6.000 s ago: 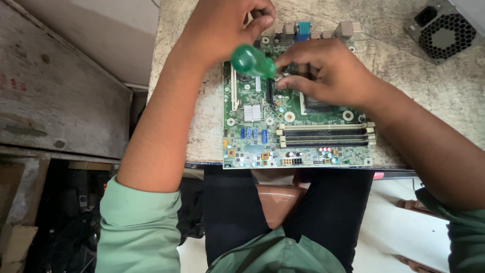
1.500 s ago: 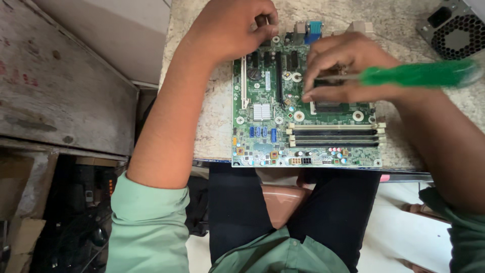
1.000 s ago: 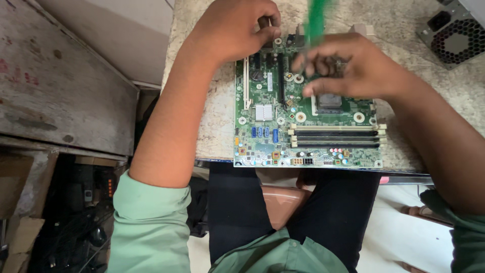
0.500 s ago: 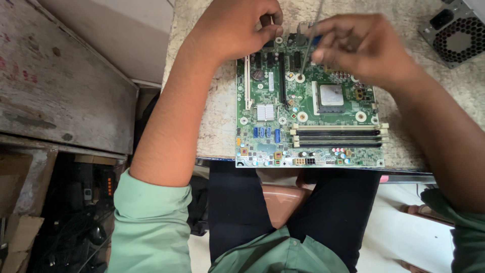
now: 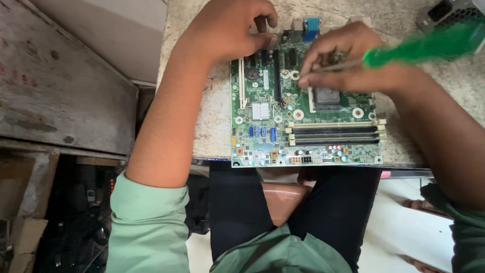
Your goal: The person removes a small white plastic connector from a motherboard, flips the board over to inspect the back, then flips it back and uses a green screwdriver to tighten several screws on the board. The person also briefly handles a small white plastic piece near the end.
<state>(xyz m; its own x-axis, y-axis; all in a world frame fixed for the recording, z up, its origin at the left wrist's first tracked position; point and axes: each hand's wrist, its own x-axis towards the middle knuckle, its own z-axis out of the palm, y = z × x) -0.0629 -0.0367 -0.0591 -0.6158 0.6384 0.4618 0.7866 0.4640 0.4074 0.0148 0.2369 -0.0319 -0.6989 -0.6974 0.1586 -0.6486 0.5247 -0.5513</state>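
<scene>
Green motherboard [image 5: 303, 121] was laid flat on the stone tabletop [image 5: 202, 101], near its front edge. Its top-left corner was pinched in the left hand [image 5: 227, 30] grip. A green-handled screwdriver [image 5: 419, 46] was held closed in the right hand [image 5: 348, 55] grip, tip over the board.

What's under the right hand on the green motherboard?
Below the right hand the grey processor socket shows on the motherboard. The screwdriver tip and the spot it touches are covered by fingers.

A small computer repair workshop.

A bare green motherboard [image 5: 305, 124] is lying on a worn stone surface [image 5: 202, 116], a grey power supply unit [image 5: 449, 12] is sitting at the far corner, and cardboard boxes [image 5: 20, 212] and dark clutter are crowding the floor beside a scuffed panel.
</scene>
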